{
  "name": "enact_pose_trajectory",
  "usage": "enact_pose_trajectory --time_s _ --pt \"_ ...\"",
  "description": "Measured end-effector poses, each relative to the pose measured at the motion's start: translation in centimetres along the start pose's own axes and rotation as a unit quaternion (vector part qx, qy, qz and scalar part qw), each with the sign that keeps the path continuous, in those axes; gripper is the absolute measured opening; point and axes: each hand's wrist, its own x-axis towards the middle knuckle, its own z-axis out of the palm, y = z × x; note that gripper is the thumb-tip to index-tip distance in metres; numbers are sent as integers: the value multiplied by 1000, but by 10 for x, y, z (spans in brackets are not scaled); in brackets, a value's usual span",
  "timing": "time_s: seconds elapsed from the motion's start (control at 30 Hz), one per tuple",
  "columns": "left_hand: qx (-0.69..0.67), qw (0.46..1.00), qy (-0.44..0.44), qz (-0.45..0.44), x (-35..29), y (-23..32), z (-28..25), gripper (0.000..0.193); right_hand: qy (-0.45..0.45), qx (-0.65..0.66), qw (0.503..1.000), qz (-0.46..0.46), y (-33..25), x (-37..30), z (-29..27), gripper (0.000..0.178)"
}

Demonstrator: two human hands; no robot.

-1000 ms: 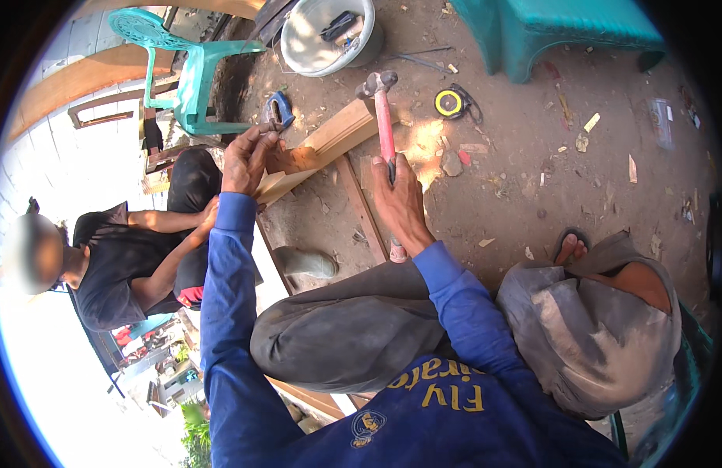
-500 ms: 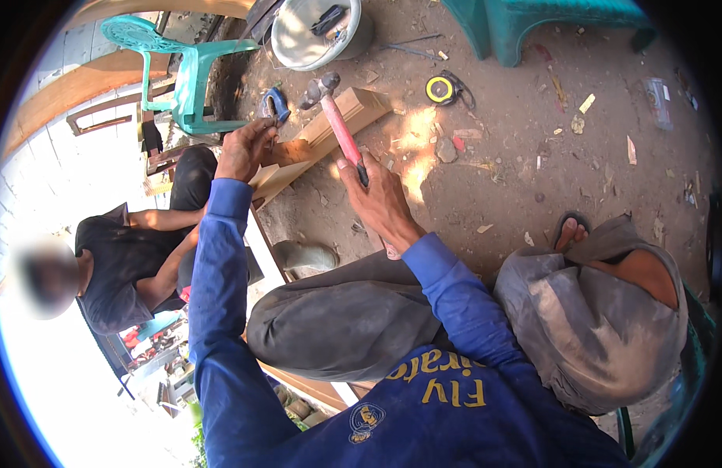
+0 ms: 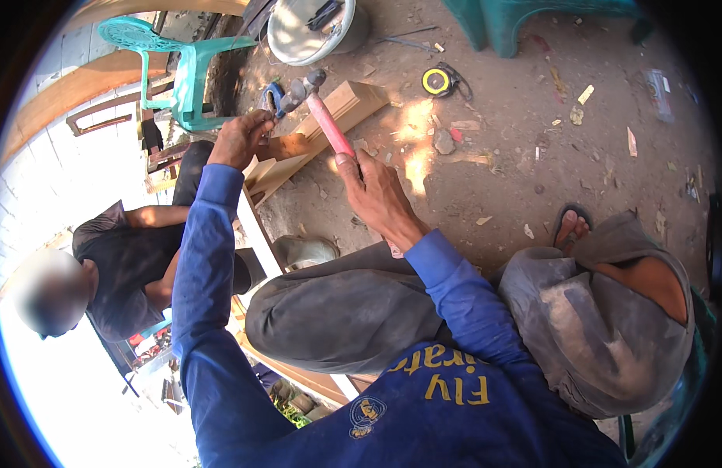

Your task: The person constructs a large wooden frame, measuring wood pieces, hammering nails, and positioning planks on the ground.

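Observation:
My right hand (image 3: 379, 195) grips a hammer (image 3: 329, 125) by its red handle with a dark grip. The hammer's metal head is raised over the wood, close to my left hand (image 3: 240, 140). The left fingers are pinched together above a wooden beam (image 3: 353, 101) with a grooved edge. Whatever they hold is too small to make out. The beam slants up to the right from below that hand. Just beyond the left fingers lies a blue-handled tool (image 3: 275, 95), partly hidden by the hammer head.
A pale bucket (image 3: 294, 58) holds dark items at the back. A yellow and black tape measure (image 3: 437, 81) lies on the dirt among wood scraps. Green plastic chairs stand at left (image 3: 191, 86) and back right (image 3: 517, 19). A co-worker in a dark shirt (image 3: 131, 265) sits at left.
The hammer head has shifted slightly left and up, nearer my left hand. My left hand has moved a little left and stays pinched. The co-worker's arms have shifted.

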Motion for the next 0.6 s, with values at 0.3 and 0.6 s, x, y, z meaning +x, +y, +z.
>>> enact_pose_trajectory --time_s 0.3,0.6 --pt "176 982 -42 47 5 13 -7 21 12 -4 1000 -6 7 -2 1 45" --pt "135 985 -23 105 -4 13 0 20 28 31 999 18 3 -8 6 48"
